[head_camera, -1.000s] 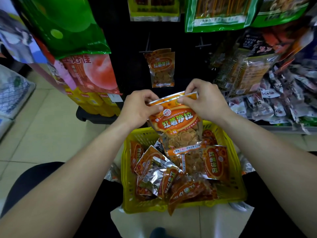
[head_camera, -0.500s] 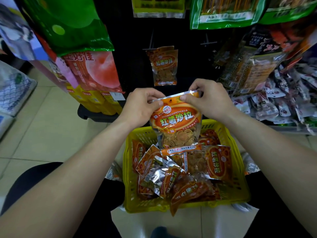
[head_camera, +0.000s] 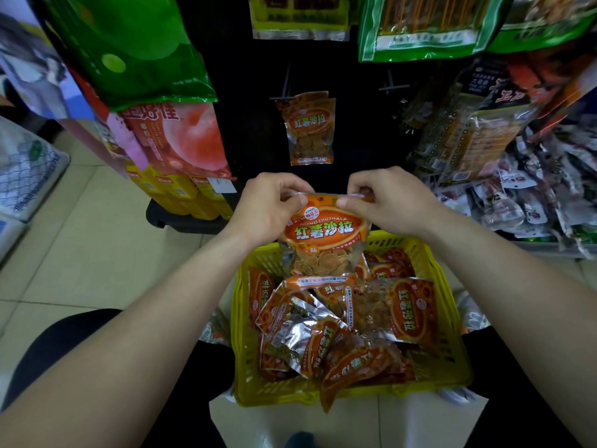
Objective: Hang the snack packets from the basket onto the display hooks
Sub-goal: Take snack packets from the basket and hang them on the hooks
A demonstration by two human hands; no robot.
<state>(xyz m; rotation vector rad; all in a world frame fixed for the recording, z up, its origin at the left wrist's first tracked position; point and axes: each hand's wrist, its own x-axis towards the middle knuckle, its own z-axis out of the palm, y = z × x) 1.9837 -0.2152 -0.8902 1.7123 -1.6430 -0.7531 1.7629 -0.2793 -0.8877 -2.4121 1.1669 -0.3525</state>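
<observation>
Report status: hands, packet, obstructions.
Left hand and right hand pinch orange snack packet by top edge. Held above yellow plastic basket, not hooked. Black display hook ahead unobstructed.

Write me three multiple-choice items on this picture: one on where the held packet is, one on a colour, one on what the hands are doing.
1. The held packet is
A. on a hook
B. above the basket
C. on the floor

2. The basket is
A. yellow
B. blue
C. white

3. The left hand and right hand
A. both hang open
B. both rest in the basket
C. both pinch the packet's top edge

Answers: 1 B, it hangs over the basket's far rim; 2 A, its walls are yellow; 3 C, each hand grips the top strip.
</observation>
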